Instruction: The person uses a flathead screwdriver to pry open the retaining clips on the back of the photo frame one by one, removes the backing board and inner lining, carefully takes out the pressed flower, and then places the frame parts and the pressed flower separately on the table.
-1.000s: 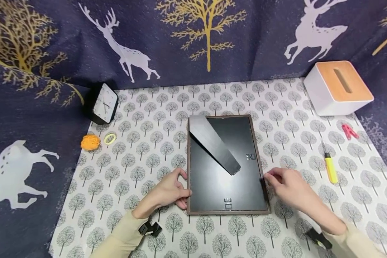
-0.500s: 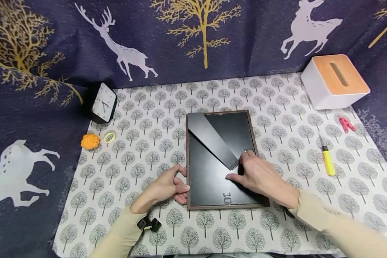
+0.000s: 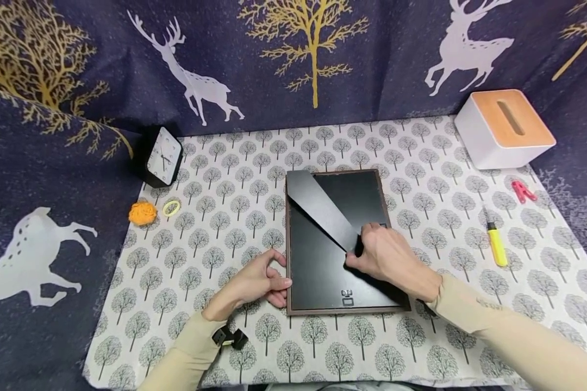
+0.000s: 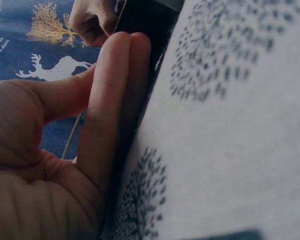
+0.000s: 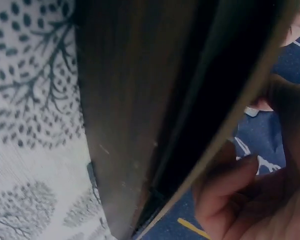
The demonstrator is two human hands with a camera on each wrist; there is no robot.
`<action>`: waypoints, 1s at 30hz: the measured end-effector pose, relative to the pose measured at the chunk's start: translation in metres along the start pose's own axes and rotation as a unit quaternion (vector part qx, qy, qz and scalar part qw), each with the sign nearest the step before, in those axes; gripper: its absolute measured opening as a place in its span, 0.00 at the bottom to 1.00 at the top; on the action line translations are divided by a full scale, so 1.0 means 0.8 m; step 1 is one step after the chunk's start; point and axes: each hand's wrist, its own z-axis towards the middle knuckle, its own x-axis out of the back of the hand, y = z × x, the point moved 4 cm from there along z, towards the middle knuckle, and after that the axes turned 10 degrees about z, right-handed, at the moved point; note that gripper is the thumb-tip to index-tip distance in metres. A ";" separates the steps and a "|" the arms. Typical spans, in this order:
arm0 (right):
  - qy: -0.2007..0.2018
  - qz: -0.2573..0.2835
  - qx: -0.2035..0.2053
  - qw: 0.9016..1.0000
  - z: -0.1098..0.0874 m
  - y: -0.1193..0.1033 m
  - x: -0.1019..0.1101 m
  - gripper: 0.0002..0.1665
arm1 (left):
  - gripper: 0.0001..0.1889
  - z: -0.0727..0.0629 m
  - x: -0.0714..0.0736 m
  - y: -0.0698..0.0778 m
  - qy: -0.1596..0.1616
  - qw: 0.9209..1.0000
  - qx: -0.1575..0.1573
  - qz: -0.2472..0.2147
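A picture frame [image 3: 348, 311] with a thin brown rim lies back side up on the cloth. Its black backing board [image 3: 318, 282] carries a stand leg [image 3: 321, 209] that slants from the upper left toward the middle. My right hand [image 3: 393, 260] pinches the leg's lower end, thumb on the near side and fingers on the far side. In the right wrist view, a dark gap shows between the brown rim [image 5: 125, 100] and the board's tan edge [image 5: 230, 125]. My left hand [image 3: 254, 282] holds the frame's left edge, thumb on the rim, other fingers against the side.
A clock [image 3: 163, 157], an orange yarn ball [image 3: 142, 213] and a yellow ring [image 3: 178, 205] stand at the left. On the right are a tissue box [image 3: 504, 130], a red clip-like item [image 3: 523, 191] and a yellow-handled tool [image 3: 497, 245]. Patterned cloth [image 3: 215, 326] covers the table.
My right hand has come from the frame's right edge onto the stand leg's lower end, and its thumb has closed in on the leg. My left hand stays at the left edge.
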 end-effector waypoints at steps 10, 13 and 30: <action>-0.023 0.005 -0.040 0.999 -0.002 0.008 0.004 0.27 | 0.25 -0.003 -0.006 0.012 0.046 0.997 0.030 0.053; -0.012 0.080 -0.079 0.994 -0.015 0.024 0.015 0.26 | 0.25 -0.003 -0.008 0.012 0.052 0.996 0.030 0.059; -0.059 0.352 -0.258 0.898 -0.097 0.059 0.015 0.20 | 0.24 -0.002 -0.008 0.010 0.040 0.998 0.018 0.039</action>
